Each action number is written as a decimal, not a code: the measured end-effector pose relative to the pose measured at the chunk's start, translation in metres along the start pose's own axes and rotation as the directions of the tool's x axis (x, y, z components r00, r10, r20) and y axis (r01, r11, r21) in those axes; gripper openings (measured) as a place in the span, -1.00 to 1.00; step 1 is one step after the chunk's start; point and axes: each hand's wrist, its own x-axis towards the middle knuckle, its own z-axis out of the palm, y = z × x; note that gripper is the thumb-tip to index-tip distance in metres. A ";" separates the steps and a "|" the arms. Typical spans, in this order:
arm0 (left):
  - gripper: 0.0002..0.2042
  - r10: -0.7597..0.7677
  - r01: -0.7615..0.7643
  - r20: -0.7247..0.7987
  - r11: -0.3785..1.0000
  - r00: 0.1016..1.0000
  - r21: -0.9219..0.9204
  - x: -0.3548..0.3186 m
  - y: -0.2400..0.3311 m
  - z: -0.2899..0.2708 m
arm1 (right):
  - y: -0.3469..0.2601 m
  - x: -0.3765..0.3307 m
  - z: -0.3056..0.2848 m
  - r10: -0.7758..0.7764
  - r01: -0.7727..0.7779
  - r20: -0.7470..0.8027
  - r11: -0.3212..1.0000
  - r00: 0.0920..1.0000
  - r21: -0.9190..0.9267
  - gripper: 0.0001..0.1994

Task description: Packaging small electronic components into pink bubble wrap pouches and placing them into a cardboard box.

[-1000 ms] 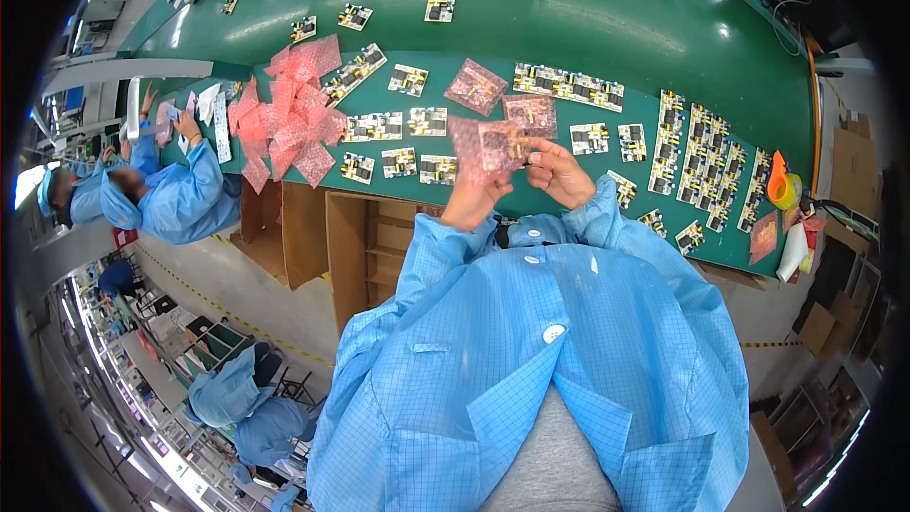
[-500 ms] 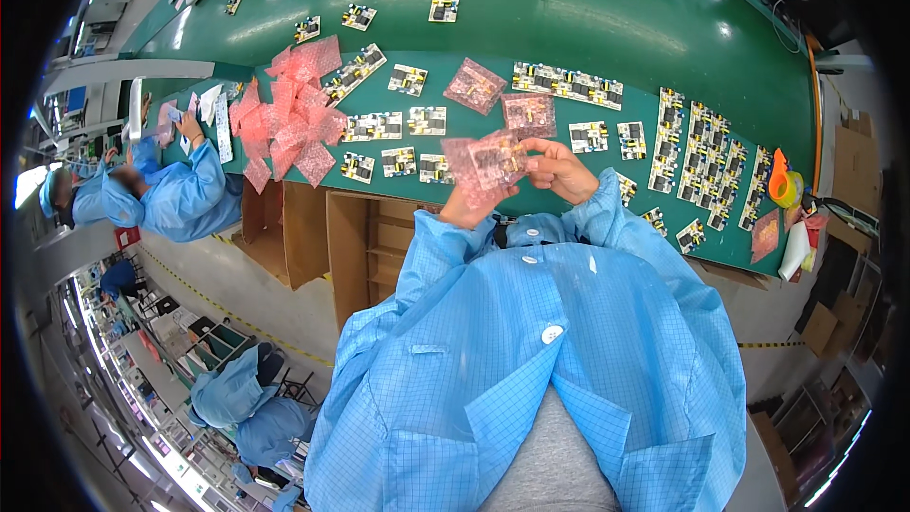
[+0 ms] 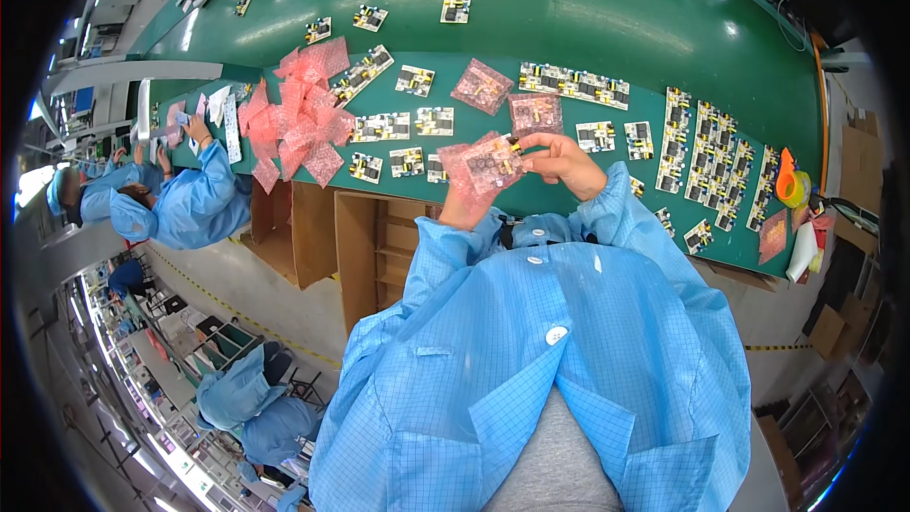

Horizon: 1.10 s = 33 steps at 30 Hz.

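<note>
Fingers of our left hand (image 3: 464, 209) clamp a pink bubble-wrap pouch (image 3: 458, 165) holding a rectangular circuit board (image 3: 494, 164) above the green bench (image 3: 588, 19); our right hand (image 3: 569, 169) pinches its corner; two filled pouches (image 3: 482, 85) lie beyond.

Circuit board (image 3: 495, 167) in pink bubble pouch (image 3: 457, 165), held above green worktop (image 3: 607, 28).
Left-hand grip (image 3: 466, 204) supports pouch from below; right-hand grip (image 3: 567, 164) pinches at board's upper right edge. Heap of pink pouches (image 3: 299, 121) lies at left, board strips (image 3: 713, 166) at right.
</note>
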 end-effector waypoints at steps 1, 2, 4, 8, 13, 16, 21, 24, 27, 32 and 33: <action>-0.40 -0.001 0.001 -0.002 1.000 1.000 0.002 -0.001 0.003 0.000 | -0.001 -0.001 0.003 0.000 0.000 0.001 1.000 1.000 0.003 -0.62; -0.43 0.069 -0.095 0.097 0.951 0.993 0.294 -0.003 0.007 -0.001 | -0.003 -0.002 0.007 -0.042 0.040 -0.050 0.998 0.998 -0.055 -0.61; -0.45 0.108 -0.207 0.208 0.810 0.972 0.549 -0.005 0.010 -0.004 | -0.002 -0.003 0.014 -0.086 0.075 -0.095 0.991 0.992 -0.114 -0.61; -0.48 -0.147 0.175 0.187 0.975 0.971 -0.138 -0.005 0.015 0.001 | -0.001 -0.002 0.011 -0.153 0.145 -0.099 0.986 0.983 -0.085 -0.59; -0.52 -0.230 0.251 0.181 0.962 0.956 -0.106 -0.001 0.009 -0.013 | 0.004 -0.005 0.004 -0.063 0.061 -0.045 0.997 0.997 -0.050 -0.58; -0.50 -0.056 0.010 0.158 0.961 0.986 0.276 -0.001 -0.001 -0.019 | 0.007 -0.009 0.010 -0.153 0.152 -0.081 0.988 0.985 -0.015 -0.58; -0.56 -0.186 0.190 0.149 0.982 0.971 -0.012 -0.014 0.009 -0.009 | 0.004 -0.009 0.007 -0.169 0.162 -0.116 0.984 0.979 -0.069 -0.60; -0.58 -0.165 0.151 0.082 0.976 0.983 0.157 -0.012 0.007 -0.009 | -0.003 -0.013 0.006 -0.058 0.060 0.034 0.997 0.998 -0.057 -0.60; -0.57 -0.016 -0.029 0.173 0.967 0.985 0.254 -0.010 0.002 -0.016 | -0.004 -0.014 0.009 0.022 -0.027 -0.054 0.995 0.998 -0.098 -0.62; -0.36 -0.313 0.328 0.104 0.857 0.944 -0.399 -0.013 0.006 -0.007 | 0.009 -0.012 0.006 -0.112 0.121 0.139 0.991 0.984 -0.058 -0.64; -0.35 -0.237 0.220 0.008 0.890 0.972 -0.399 -0.019 -0.003 -0.011 | 0.009 -0.012 0.006 -0.111 0.120 0.142 0.991 0.984 -0.057 -0.64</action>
